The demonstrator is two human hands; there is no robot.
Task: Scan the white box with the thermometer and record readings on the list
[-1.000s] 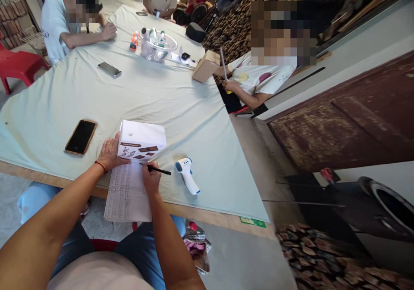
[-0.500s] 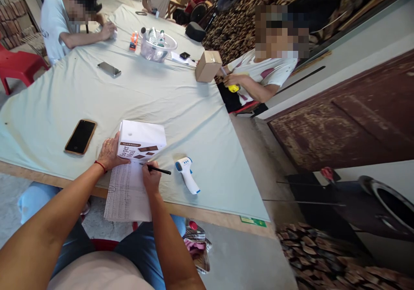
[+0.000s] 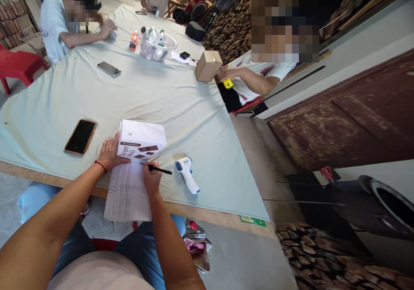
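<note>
A white box (image 3: 142,131) with brown chocolate pictures and "Super Meal" lettering stands on the cloth before me. My left hand (image 3: 110,152) grips its left side, thumb along the lower front edge. In my right hand (image 3: 152,177) is a black pen (image 3: 161,169), its tip end on the paper close to the box's lower edge. The sheets of paper (image 3: 129,195), covered in small rows of writing, lie under both hands and hang past the table edge. To the right of the pen rests a white and blue infrared thermometer (image 3: 187,174).
A phone (image 3: 80,137) lies left of the box, another phone (image 3: 109,69) farther off. A clear basin (image 3: 157,51) of bottles and a cardboard box (image 3: 208,67) stand farther back on the table. Co-workers sit around it; one at right holds a yellow tape measure (image 3: 228,83).
The right-hand co-worker's hands and yellow tape measure have moved left, closer to the cardboard box. My pen hand has shifted very slightly; my left hand and the white box stay put.
</note>
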